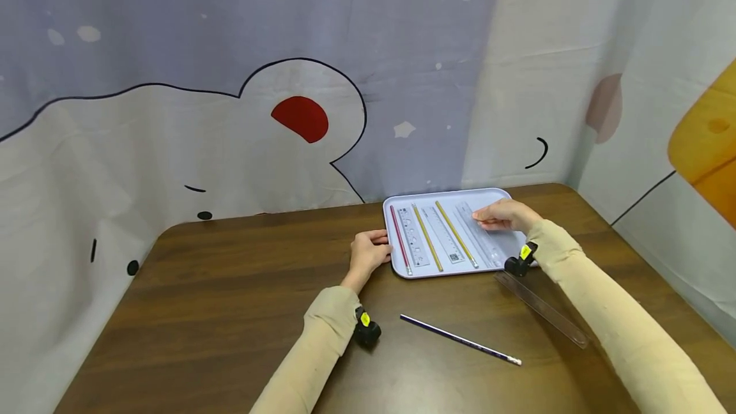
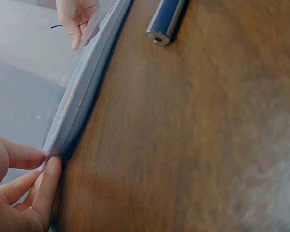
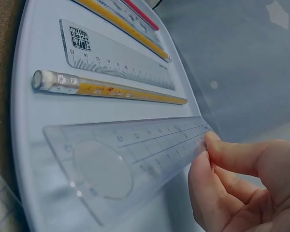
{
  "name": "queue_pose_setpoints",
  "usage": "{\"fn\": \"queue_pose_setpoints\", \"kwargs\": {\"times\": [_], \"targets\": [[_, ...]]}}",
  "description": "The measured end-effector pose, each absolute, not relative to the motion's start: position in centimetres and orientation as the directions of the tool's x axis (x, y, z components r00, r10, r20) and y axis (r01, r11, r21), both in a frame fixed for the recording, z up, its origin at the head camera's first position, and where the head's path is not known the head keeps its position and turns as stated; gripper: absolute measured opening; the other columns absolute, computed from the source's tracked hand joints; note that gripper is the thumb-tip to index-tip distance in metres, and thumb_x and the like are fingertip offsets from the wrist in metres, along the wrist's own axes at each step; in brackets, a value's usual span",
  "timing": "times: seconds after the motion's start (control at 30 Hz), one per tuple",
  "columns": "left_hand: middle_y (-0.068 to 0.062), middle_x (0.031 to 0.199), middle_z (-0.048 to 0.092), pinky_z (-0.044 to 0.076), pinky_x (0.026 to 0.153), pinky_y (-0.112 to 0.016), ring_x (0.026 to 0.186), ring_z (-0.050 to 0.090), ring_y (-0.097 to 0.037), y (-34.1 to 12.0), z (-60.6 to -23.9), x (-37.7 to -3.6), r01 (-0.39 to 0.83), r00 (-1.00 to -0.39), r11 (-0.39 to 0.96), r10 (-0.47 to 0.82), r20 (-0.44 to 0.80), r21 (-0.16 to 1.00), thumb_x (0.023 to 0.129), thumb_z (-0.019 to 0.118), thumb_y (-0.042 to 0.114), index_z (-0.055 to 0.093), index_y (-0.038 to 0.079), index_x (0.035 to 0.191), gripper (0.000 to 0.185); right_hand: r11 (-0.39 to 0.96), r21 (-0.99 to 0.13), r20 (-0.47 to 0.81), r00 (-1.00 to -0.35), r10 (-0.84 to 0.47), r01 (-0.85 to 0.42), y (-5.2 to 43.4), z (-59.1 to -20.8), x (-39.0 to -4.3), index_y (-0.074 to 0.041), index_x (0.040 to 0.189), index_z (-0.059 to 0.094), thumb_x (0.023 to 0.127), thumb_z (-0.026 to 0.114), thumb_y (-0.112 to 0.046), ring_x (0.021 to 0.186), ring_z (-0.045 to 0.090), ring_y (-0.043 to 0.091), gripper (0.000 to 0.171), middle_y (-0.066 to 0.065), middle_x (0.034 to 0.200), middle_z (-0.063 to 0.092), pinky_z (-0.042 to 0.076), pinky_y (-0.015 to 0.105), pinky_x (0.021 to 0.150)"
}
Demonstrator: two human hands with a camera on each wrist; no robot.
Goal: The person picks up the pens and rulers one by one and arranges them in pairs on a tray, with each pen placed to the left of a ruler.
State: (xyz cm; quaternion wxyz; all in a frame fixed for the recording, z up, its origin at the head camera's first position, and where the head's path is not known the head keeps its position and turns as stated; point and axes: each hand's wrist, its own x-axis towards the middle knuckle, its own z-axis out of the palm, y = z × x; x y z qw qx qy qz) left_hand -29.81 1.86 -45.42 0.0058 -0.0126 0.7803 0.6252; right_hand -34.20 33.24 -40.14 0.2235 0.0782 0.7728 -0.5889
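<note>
In the head view, my left hand (image 1: 368, 252) is at the left rim of a white tray (image 1: 395, 268). The left wrist view shows its thumb and fingers pinching that edge. My right hand (image 1: 506, 214) pinches one long side of a clear ruler (image 3: 150, 150) near its far end. The ruler lies over the right part of the tray, its held side tilted up a little. To its left, roughly side by side, are a yellow pencil (image 1: 457, 235), a clear ruler (image 1: 443, 235), another yellow pencil (image 1: 428, 237), a stencil ruler (image 1: 413, 237) and a red pencil (image 1: 400, 239).
On the brown wooden table (image 1: 259, 312), a dark blue pencil (image 1: 460, 340) lies in front of the tray. Another clear ruler (image 1: 543, 310) lies slanted below the right forearm. A printed curtain (image 1: 402, 82) hangs behind the table.
</note>
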Motion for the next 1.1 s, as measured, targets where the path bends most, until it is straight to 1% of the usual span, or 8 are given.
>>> {"fn": "queue_pose_setpoints", "kwargs": {"times": [0.2,0.4,0.53,0.63,0.77,0.87,0.97,1.1], "targets": [[-0.019,0.101,0.071,0.062,0.062,-0.027,0.070,0.066,-0.014,1.9,-45.5,-29.8,-0.021,-1.000,0.215,-0.012,-0.019,0.976,0.076,0.066,-0.007,0.067,-0.005,0.113,0.037,0.256,-0.885,-0.433,-0.889,-0.146,0.389,33.2,-40.3,-34.5,-0.017,0.069,0.067,0.095,0.056,-0.005,0.060,0.060,-0.002,0.030,-0.009,0.065,0.066,0.056,0.010,0.064],[-0.018,0.102,0.071,0.062,0.062,-0.027,0.073,0.067,-0.015,2.1,-45.6,-29.9,-0.022,-1.000,0.226,-0.016,-0.018,0.974,0.077,0.066,-0.007,0.068,-0.003,0.114,0.038,0.213,-0.894,-0.423,-0.898,-0.117,0.394,33.2,-40.7,-34.7,-0.017,0.067,0.067,0.094,0.058,-0.003,0.060,0.061,-0.001,0.031,-0.008,0.064,0.067,0.057,0.011,0.065],[-0.017,0.102,0.072,0.062,0.062,-0.027,0.074,0.068,-0.015,2.4,-45.7,-30.0,-0.031,-0.999,0.232,-0.018,-0.028,0.972,0.077,0.066,-0.006,0.068,-0.002,0.114,0.037,0.221,-0.900,-0.407,-0.906,-0.112,0.377,33.2,-40.8,-34.6,-0.015,0.069,0.067,0.094,0.058,-0.002,0.061,0.061,0.000,0.029,-0.007,0.065,0.067,0.057,0.012,0.065],[-0.017,0.102,0.071,0.062,0.061,-0.027,0.072,0.067,-0.015,2.4,-45.7,-30.0,-0.026,-1.000,0.223,-0.014,-0.024,0.974,0.077,0.065,-0.007,0.068,-0.003,0.114,0.038,0.233,-0.904,-0.390,-0.915,-0.105,0.358,33.1,-40.8,-34.4,-0.013,0.071,0.066,0.094,0.058,-0.002,0.062,0.060,0.000,0.027,-0.007,0.065,0.067,0.057,0.012,0.065],[-0.019,0.102,0.071,0.062,0.061,-0.027,0.071,0.065,-0.013,2.5,-45.7,-29.9,-0.018,-1.000,0.210,-0.006,-0.017,0.977,0.077,0.064,-0.008,0.067,-0.004,0.115,0.038,0.250,-0.905,-0.374,-0.924,-0.080,0.344,32.9,-40.8,-34.4,-0.009,0.079,0.067,0.093,0.059,-0.002,0.062,0.060,-0.001,0.018,-0.008,0.066,0.066,0.057,0.012,0.065],[-0.019,0.102,0.071,0.062,0.062,-0.027,0.071,0.065,-0.013,2.5,-45.7,-29.9,-0.019,-1.000,0.209,-0.009,-0.017,0.978,0.077,0.064,-0.008,0.067,-0.004,0.115,0.038,0.278,-0.904,-0.358,-0.931,-0.071,0.326,32.7,-41.0,-34.4,-0.001,0.093,0.067,0.092,0.059,-0.002,0.063,0.060,-0.002,0.008,-0.009,0.068,0.066,0.057,0.012,0.066],[-0.019,0.101,0.071,0.062,0.062,-0.028,0.071,0.065,-0.013,2.5,-45.7,-29.9,-0.016,-1.000,0.212,-0.011,-0.014,0.977,0.077,0.065,-0.008,0.067,-0.005,0.114,0.038,0.306,-0.904,-0.333,-0.941,-0.064,0.299,32.6,-41.3,-34.5,0.007,0.104,0.064,0.092,0.059,-0.001,0.064,0.059,-0.002,0.015,-0.010,0.068,0.065,0.057,0.012,0.067],[-0.019,0.101,0.071,0.062,0.062,-0.028,0.070,0.064,-0.013,2.5,-45.7,-29.9,-0.012,-1.000,0.213,-0.010,-0.011,0.977,0.077,0.065,-0.007,0.067,-0.005,0.114,0.037,0.331,-0.904,-0.310,-0.948,-0.066,0.272,32.4,-41.5,-34.6,0.012,0.110,0.061,0.092,0.058,0.000,0.066,0.058,-0.003,0.022,-0.011,0.067,0.064,0.057,0.012,0.068]]}}
